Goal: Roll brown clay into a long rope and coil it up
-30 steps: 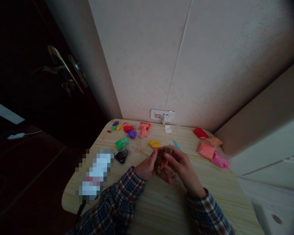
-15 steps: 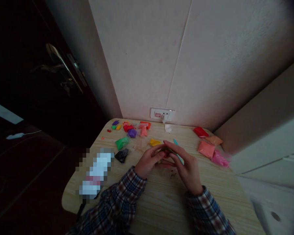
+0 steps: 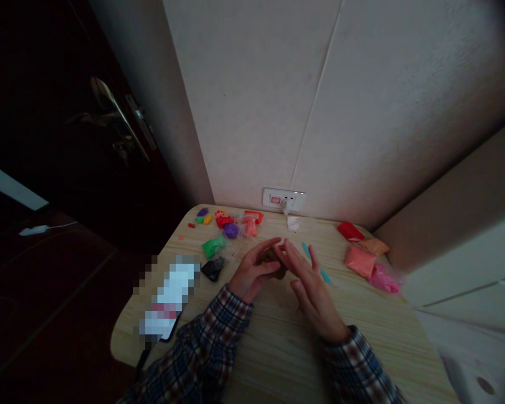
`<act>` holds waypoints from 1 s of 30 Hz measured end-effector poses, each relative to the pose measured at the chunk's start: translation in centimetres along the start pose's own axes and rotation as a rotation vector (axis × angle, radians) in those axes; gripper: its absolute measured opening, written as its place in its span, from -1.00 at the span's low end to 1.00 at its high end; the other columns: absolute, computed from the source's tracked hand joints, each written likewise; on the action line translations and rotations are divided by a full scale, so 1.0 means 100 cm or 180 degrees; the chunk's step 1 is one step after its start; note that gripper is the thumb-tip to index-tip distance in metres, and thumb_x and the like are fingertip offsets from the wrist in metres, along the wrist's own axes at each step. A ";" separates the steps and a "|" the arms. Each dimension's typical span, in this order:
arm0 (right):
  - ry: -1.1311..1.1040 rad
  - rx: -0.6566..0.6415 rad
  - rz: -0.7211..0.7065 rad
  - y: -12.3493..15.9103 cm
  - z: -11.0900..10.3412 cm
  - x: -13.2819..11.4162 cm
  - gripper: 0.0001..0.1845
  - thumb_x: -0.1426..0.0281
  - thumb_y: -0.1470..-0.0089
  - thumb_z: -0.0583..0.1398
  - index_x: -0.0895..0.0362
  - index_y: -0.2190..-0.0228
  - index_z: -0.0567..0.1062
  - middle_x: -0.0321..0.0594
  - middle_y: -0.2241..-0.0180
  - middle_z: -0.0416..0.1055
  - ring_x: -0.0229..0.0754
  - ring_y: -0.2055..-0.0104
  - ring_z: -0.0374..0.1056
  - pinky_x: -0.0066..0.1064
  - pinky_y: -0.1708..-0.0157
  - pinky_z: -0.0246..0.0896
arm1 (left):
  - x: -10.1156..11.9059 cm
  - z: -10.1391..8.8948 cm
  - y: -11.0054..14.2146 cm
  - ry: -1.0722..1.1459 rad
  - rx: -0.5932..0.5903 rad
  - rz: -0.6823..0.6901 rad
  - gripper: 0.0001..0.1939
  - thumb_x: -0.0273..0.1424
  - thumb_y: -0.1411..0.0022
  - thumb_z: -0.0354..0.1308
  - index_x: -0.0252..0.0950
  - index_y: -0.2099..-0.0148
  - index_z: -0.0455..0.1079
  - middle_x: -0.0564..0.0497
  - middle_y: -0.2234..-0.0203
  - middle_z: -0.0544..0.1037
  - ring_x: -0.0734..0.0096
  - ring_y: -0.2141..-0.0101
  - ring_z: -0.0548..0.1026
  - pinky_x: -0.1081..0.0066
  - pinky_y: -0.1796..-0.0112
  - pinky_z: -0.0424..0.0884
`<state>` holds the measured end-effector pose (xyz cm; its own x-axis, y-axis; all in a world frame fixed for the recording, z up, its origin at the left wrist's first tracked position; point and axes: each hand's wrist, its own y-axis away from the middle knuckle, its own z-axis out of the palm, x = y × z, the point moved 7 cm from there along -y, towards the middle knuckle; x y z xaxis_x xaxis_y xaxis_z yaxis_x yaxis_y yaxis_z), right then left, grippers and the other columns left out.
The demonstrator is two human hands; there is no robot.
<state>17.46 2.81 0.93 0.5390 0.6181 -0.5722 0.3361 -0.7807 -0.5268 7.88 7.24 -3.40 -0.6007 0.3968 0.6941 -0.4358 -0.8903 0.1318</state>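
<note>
My left hand (image 3: 252,275) is curled above the middle of the table, thumb and fingers bent around a small dark brownish thing. The fingers and shade mostly hide it, so I cannot make out its kind. My right hand (image 3: 317,297) leans in from the other side with its fingers stretched and apart, the fingertips meeting those of the left hand. Beyond the right fingers lies a thin turquoise stick-like tool (image 3: 325,275). Left of my left hand are a bag of black clay (image 3: 212,269) and a bag of green clay (image 3: 213,247).
Purple clay (image 3: 231,230), a salmon-coloured packet (image 3: 250,227) and small fruit-like pieces (image 3: 207,220) lie at the back left. Red, orange and pink packets (image 3: 359,261) lie at the right. A blurred-out phone (image 3: 172,297) is at the left edge, a wall socket (image 3: 284,199) behind.
My right hand's fingers have straightened and spread, its thumb coming away from the small thing. Reddish colour seen between the hands earlier is now hidden. The view has shifted slightly.
</note>
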 end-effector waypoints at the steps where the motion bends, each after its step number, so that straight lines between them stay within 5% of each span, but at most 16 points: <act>1: -0.0092 0.0297 0.0198 0.001 -0.010 0.005 -0.49 0.32 -0.25 -0.13 -0.02 -0.22 -0.02 -0.19 -0.18 0.17 -0.10 -0.26 -0.02 0.10 -0.22 -0.44 | 0.003 0.000 0.000 0.0001 -0.0013 0.0074 -0.50 -0.56 0.12 0.33 -0.27 0.06 0.42 -0.03 0.20 0.51 0.34 0.25 0.49 0.25 0.09 0.32; 4: -0.0173 0.1262 0.1000 0.011 -0.042 0.028 -0.62 0.33 -0.23 -0.07 0.06 -0.03 0.31 -0.14 -0.01 0.38 -0.08 -0.10 0.23 -0.03 -0.11 -0.02 | 0.012 -0.002 -0.001 0.0062 0.0019 0.0255 -0.57 -0.55 0.12 0.33 -0.33 0.11 0.45 0.02 0.34 0.47 0.47 0.38 0.47 0.36 0.24 0.38; 7: -0.0063 0.1314 0.1587 0.017 -0.047 0.050 -0.72 0.29 -0.17 0.01 0.11 0.23 0.46 -0.12 0.21 0.47 -0.06 0.12 0.36 -0.14 0.11 0.21 | 0.017 -0.008 -0.002 0.0056 0.0240 0.0322 -0.63 -0.52 0.11 0.31 -0.38 0.16 0.45 0.05 0.44 0.43 0.60 0.48 0.39 0.54 0.46 0.32; 12: -0.0268 0.0923 0.1502 0.009 -0.030 0.052 -0.72 0.28 -0.16 0.02 0.11 0.22 0.46 -0.13 0.21 0.46 -0.10 0.15 0.36 -0.20 0.11 0.21 | 0.013 -0.005 0.000 -0.0010 0.0297 0.0232 -0.60 -0.61 0.18 0.32 -0.31 0.20 0.42 0.12 0.48 0.39 0.69 0.54 0.32 0.64 0.55 0.24; 19: -0.0336 0.0866 0.1589 0.009 -0.027 0.049 -0.72 0.28 -0.15 0.01 0.10 0.26 0.46 -0.14 0.23 0.47 -0.11 0.18 0.36 -0.22 0.15 0.22 | 0.009 0.000 0.000 -0.0190 0.0141 0.0185 -0.65 -0.49 0.12 0.34 -0.37 0.21 0.41 0.02 0.40 0.48 0.52 0.43 0.47 0.48 0.36 0.43; 23: -0.0328 0.0902 0.1586 0.010 -0.031 0.050 -0.72 0.28 -0.15 0.01 0.10 0.27 0.47 -0.16 0.28 0.48 -0.10 0.21 0.37 -0.22 0.17 0.22 | 0.003 0.004 0.000 -0.0281 -0.0085 -0.0034 -0.65 -0.36 0.07 0.33 -0.38 0.22 0.38 0.11 0.55 0.43 0.77 0.71 0.20 0.68 0.71 0.19; 30: -0.0494 0.0871 0.1624 0.011 -0.028 0.052 -0.75 0.29 -0.15 0.02 0.09 0.30 0.46 -0.18 0.32 0.47 -0.11 0.22 0.37 -0.23 0.16 0.21 | -0.012 0.000 0.000 -0.0527 -0.0066 -0.0329 -0.61 -0.04 -0.10 0.09 -0.28 0.44 0.19 0.28 0.85 0.12 0.73 0.85 -0.10 0.71 0.87 -0.09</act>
<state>22.79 4.92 -0.91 0.4540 0.1938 -0.8697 -0.1576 -0.9432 -0.2924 8.63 6.71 -4.23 -0.4343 0.4423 0.7847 -0.5042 -0.8412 0.1951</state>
